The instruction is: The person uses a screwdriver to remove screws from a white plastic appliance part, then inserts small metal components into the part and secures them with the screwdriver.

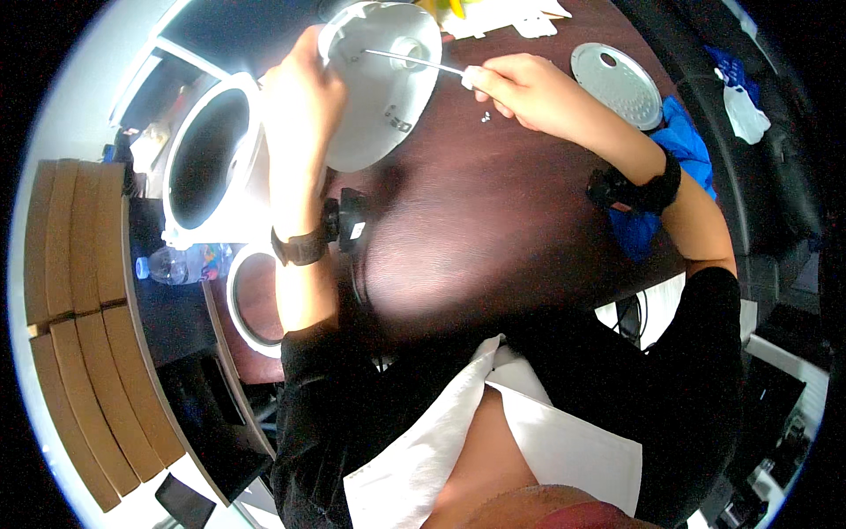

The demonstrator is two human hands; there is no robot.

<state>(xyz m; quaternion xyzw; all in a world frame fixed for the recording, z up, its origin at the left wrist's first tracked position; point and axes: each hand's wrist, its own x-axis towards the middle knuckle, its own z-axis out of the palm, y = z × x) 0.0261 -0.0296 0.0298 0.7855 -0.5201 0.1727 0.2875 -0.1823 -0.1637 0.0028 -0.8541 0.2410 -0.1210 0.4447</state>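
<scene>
White cloth (423,441) lies across my lap, closest up. Above it, dark wood table (493,194). Left hand (304,97) is wrapped tight round the rim of a round white plastic lid (383,106), held tilted w/ underside facing me, hub in the centre. Right hand (520,88) pinches a thin metal-shaft screwdriver (414,60), tip at the hub. White cooker body (211,159) sits left.
</scene>
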